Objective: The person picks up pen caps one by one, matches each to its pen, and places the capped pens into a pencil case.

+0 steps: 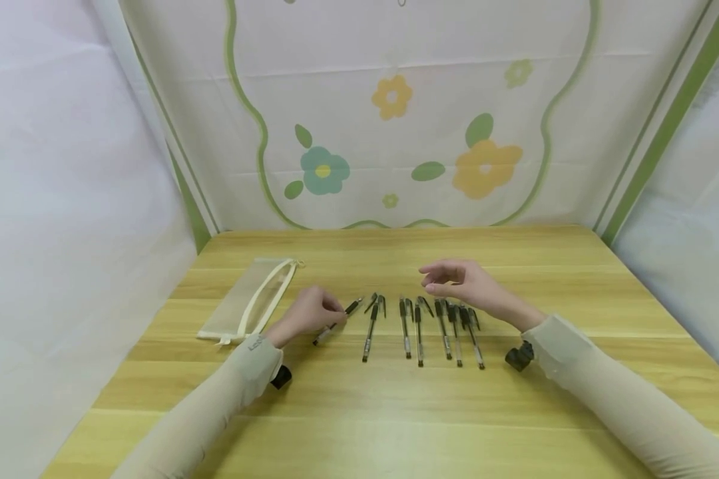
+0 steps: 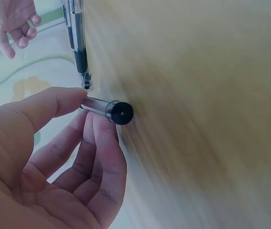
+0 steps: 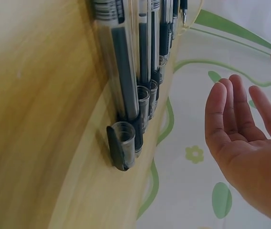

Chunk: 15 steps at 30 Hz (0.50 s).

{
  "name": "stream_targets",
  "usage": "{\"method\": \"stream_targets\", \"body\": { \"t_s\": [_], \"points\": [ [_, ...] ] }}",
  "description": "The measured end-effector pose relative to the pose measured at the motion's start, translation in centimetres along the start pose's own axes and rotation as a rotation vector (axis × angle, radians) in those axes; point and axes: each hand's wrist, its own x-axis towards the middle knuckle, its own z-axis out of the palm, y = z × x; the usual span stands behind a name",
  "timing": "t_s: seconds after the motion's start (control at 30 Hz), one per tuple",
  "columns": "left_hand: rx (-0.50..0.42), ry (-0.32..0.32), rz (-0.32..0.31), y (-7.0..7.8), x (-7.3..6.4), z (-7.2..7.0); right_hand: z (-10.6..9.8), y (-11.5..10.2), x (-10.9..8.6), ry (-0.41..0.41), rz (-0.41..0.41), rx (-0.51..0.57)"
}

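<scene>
My left hand (image 1: 314,313) pinches a clear-barrelled gel pen (image 1: 353,306) between thumb and fingers, low over the table and slanting away to the right. In the left wrist view the pen's black end (image 2: 121,113) points toward the camera. My right hand (image 1: 464,286) hovers behind the right end of the pen row with fingers loosely bent, holding nothing. Several similar pens lie roughly side by side, among them a gel pen (image 1: 369,332) nearest the left hand. Clear caps with black clips lie by their far ends, such as the cap (image 3: 124,145) in the right wrist view.
A pale see-through pencil pouch (image 1: 234,303) with a cream zipper lies on the left of the wooden table (image 1: 359,412). White cloth printed with flowers (image 1: 485,169) hangs along the table's back, with plain white cloth at both sides.
</scene>
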Motion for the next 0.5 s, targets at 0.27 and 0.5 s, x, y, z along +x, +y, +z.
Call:
{"method": "stream_targets", "body": {
  "t_s": [0.27,0.5],
  "points": [
    [-0.044,0.035,0.047,-0.4,-0.3,-0.4,0.0,-0.1,0.1,-0.017,-0.011,-0.026],
    [-0.131,0.114,0.095,0.9,-1.9,-1.3,-0.2,-0.8,1.6,-0.021,-0.01,-0.118]
  ]
}}
